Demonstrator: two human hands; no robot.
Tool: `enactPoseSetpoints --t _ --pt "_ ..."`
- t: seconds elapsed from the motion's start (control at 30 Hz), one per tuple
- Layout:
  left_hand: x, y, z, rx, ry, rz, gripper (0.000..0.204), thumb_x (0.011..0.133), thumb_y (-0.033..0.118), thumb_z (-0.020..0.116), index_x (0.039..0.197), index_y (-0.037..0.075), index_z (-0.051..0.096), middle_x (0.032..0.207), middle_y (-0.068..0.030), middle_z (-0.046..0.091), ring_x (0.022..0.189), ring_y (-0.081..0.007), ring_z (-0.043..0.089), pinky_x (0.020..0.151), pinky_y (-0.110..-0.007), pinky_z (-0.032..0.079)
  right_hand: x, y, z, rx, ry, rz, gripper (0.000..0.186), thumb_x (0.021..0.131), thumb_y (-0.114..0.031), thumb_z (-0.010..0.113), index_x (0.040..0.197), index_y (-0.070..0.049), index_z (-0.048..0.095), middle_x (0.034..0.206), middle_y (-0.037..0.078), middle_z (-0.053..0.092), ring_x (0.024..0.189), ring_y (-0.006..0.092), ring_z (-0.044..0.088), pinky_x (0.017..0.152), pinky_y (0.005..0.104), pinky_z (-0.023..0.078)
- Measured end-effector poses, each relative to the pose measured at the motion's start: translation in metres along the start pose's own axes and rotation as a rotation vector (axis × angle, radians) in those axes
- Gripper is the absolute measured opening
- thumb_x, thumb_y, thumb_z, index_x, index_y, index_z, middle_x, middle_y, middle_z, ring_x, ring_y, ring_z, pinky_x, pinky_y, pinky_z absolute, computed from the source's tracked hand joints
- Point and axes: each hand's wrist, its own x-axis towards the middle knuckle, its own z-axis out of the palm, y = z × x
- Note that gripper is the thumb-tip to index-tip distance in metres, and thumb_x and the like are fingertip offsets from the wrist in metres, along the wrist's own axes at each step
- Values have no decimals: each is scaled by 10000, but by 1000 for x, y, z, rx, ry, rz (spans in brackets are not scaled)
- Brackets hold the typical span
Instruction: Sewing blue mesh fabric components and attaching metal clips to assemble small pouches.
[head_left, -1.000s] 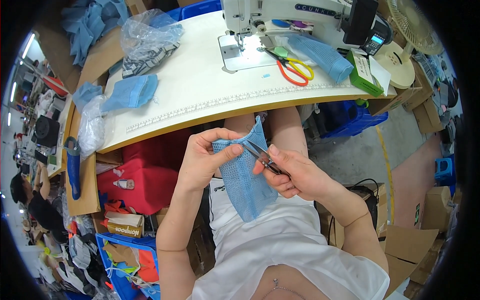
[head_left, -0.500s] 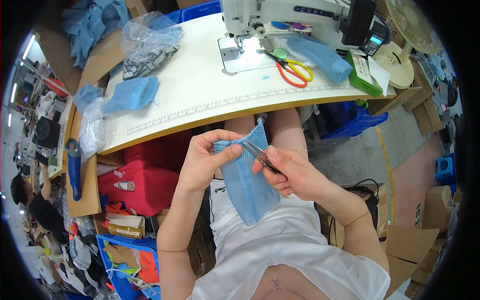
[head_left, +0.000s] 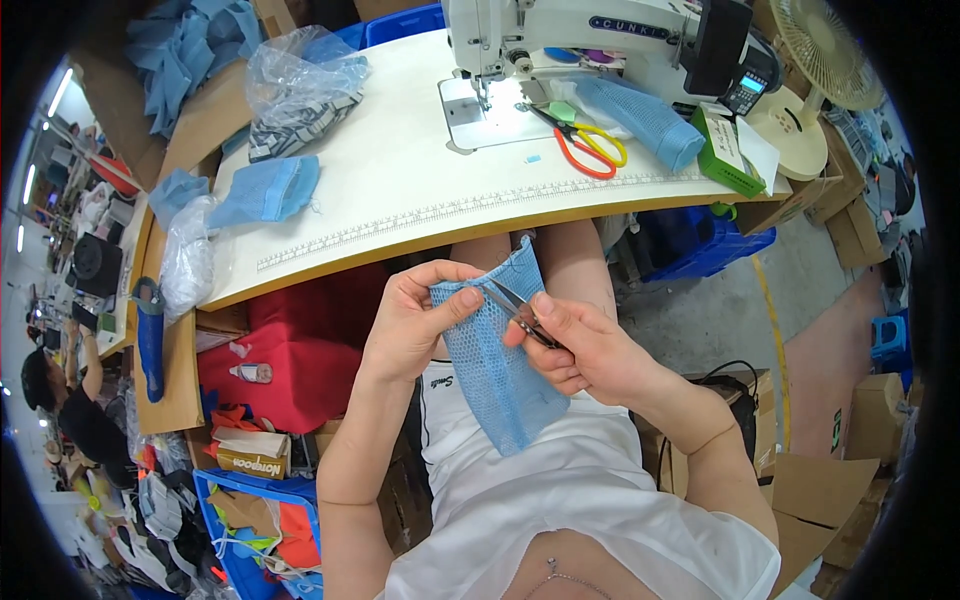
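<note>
Above my lap hangs a light blue mesh pouch (head_left: 500,370), its top edge pinched between the thumb and fingers of my left hand (head_left: 425,300). Dark loose threads show along that edge. My right hand (head_left: 580,345) is closed around small metal thread snips (head_left: 518,312). Their blades are parted and lie against the top edge of the mesh, close to my left thumb. Whether a thread sits between the blades is too small to tell.
Ahead, a white sewing machine (head_left: 580,30) stands on the white table (head_left: 380,130). Red-and-yellow-handled scissors (head_left: 590,150), a rolled blue mesh piece (head_left: 650,125) and a green box (head_left: 730,150) lie near it. Folded blue mesh (head_left: 265,190) rests at left. A blue crate (head_left: 230,540) sits low at left.
The snips' blades have spread wider at the mesh edge. The lower part of the pouch has swung slightly right. Both hands keep nearly the same place.
</note>
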Motion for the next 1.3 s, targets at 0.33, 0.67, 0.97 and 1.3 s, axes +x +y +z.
enactPoseSetpoints --t 0.33,0.67,0.97,1.3 --pt "-1 -3 3 -25 -38 -9 194 861 74 724 1029 -12 678 921 -55 709 807 -89 660 749 -230 540 3 0 -1 33 40 -86 425 1041 -442 373 1009 -57 550 635 -65 332 527 26 236 450 189 214" --pt "-4 1 12 102 -74 10 153 849 58 727 980 -7 684 863 -26 692 785 -59 630 718 -211 517 15 -7 -10 -958 298 -680 164 861 -77 696 977 -5 604 705 -3 517 581 49 437 502 228 332" --pt "-13 -1 19 343 -88 43 118 902 127 685 909 11 667 814 -3 653 734 -46 580 672 -205 470 23 8 -19 -538 184 -533 69 902 -103 622 905 -36 610 662 -18 526 538 61 448 492 230 364" --pt "-7 -37 20 -378 -36 63 113 948 132 622 989 27 632 903 -16 662 794 -60 612 746 -202 483 29 -1 -12 -123 94 -253 152 904 -131 650 999 -68 551 625 -81 392 488 15 311 444 192 256"
